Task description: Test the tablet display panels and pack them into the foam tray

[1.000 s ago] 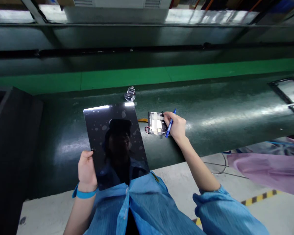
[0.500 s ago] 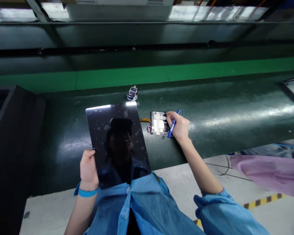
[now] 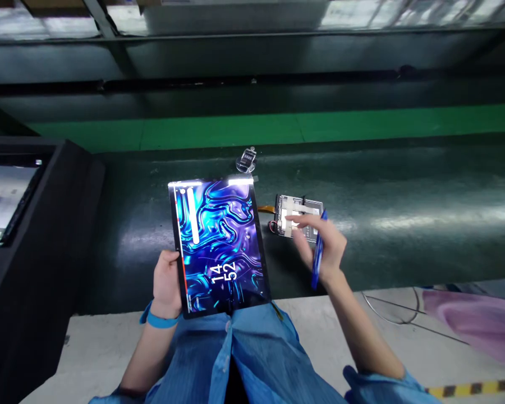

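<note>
My left hand (image 3: 167,286) grips the long left edge of a tablet screen (image 3: 219,247), thumb on the front. The screen is lit with a blue and purple swirl picture and the digits 14 52, turned sideways. An orange flat cable (image 3: 266,209) runs from under its right edge to a small taped circuit board assembly (image 3: 297,205) on the dark green bench. My right hand (image 3: 330,247) holds a blue pen (image 3: 318,249) against the palm. Its thumb and index finger are apart, over or close to the board's lower part; contact cannot be made out.
A small clear round item with a printed label (image 3: 247,160) lies beyond the tablet. At the left stands a black box-like fixture (image 3: 59,185). A green strip (image 3: 219,132) runs behind the bench (image 3: 404,224). Pink cloth (image 3: 471,320) shows at the lower right.
The tablet screen has gone from black to lit. My right hand has drawn back from the board's right edge, its fingers opening, the pen still in it. The view has shifted slightly.
</note>
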Demonstrator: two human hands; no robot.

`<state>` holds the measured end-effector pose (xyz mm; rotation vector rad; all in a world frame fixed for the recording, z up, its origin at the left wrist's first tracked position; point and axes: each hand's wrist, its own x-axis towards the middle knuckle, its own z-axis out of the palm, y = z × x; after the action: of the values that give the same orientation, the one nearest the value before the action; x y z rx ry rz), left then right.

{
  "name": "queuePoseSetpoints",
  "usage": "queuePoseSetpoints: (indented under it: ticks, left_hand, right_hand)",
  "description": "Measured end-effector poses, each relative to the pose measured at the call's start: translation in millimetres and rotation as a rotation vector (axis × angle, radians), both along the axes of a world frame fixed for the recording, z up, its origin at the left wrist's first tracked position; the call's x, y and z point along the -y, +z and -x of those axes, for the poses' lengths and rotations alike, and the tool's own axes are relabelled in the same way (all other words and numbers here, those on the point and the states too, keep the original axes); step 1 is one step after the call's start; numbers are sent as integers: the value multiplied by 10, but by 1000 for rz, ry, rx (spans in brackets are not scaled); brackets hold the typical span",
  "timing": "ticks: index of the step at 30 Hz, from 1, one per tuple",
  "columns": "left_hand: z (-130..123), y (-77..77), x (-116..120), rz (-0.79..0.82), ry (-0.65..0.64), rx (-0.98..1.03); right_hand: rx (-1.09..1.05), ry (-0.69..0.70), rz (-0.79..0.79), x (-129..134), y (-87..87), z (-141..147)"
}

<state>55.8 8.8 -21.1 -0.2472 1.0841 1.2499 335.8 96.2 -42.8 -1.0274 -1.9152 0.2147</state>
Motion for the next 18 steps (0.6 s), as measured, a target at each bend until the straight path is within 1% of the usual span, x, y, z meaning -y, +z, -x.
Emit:
queuePoseSetpoints:
  ticks: [1,2,4,6,8,9,10,11,12,14,15,16,17,18]
  left_hand:
    - [1,9,-5,6,-1,8]
    - [0,22,-11,15,3,19]
    - [-5,54,-26,35,21,46]
    - [-16,82,-37,48,18,65]
    - [-27,90,-38,43,-11,56]
    - [-31,85,-33,37,-31,41]
    - [-36,74,-25,29,-52,25]
    - [-40,61,-16,20,-76,17]
    - [-47,47,-5,13,-93,14]
    - [-67,27,15,9,-103,26]
    - [-81,25,24,9,-99,40]
    - [-97,27,32,9,-95,56]
    - [-113,34,40,7,-97,70]
    - [-127,43,47,0,-106,83]
  right_hand:
    - [-5,155,-28,122,77,104]
    - [17,243,-36,235,137,206]
    - [79,353,-42,416,209,381]
    - [136,446,-18,524,240,498]
    - [122,560,0,556,276,541]
    - [75,586,11,541,304,536]
    - [8,572,23,506,341,515]
    - [-65,508,36,449,382,483]
    - [-123,397,47,372,426,445]
    - [-168,118,65,173,505,366]
    - [-142,0,78,62,535,331]
    - [-90,-81,98,-48,557,303]
    - [-22,-119,133,-149,571,283]
    - [62,-117,173,-235,579,273]
